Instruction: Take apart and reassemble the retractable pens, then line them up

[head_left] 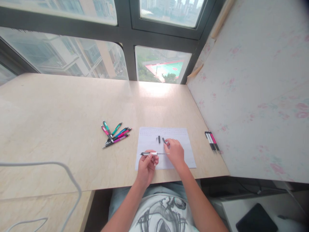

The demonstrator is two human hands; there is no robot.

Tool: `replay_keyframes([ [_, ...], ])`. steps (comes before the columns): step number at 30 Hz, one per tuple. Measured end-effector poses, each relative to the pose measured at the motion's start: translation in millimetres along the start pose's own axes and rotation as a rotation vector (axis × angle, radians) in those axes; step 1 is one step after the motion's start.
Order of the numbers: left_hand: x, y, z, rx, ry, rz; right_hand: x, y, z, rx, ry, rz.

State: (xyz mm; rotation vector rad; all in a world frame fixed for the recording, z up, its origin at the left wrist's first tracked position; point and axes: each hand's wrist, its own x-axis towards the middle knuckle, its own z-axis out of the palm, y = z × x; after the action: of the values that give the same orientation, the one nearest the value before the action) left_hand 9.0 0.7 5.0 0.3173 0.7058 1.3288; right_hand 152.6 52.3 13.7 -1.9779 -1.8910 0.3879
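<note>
My left hand is closed around a white pen barrel with a black clip end, held level above the paper. A thin refill sticks out of the barrel's right end. With its fingertips, my right hand pinches a short black pen grip. Another black grip piece lies on the sheet of paper. Just left of it is a tiny pen tip. Lines of faint writing run along the sheet's top.
Several coloured pens lie in a loose pile to the left on the wooden table. At the right edge, several white and pink pens lie side by side near the wall. A white cable loops at lower left.
</note>
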Motion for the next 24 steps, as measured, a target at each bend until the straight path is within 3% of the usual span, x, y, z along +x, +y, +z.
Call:
replay_keyframes([
  [7, 1, 0, -1, 0.014, 0.002, -0.013, 11, -8, 13, 0.057, 0.009, 0.030],
  [16, 3, 0, 0, 0.024, 0.006, -0.022, 10, -7, 4, 0.185, 0.032, 0.023],
  [20, 2, 0, 2, 0.059, 0.015, -0.012, 6, 0, -5, 0.497, 0.002, 0.064],
  [24, 1, 0, 4, 0.095, 0.004, -0.008, -6, 14, -19, 0.931, -0.249, 0.170],
])
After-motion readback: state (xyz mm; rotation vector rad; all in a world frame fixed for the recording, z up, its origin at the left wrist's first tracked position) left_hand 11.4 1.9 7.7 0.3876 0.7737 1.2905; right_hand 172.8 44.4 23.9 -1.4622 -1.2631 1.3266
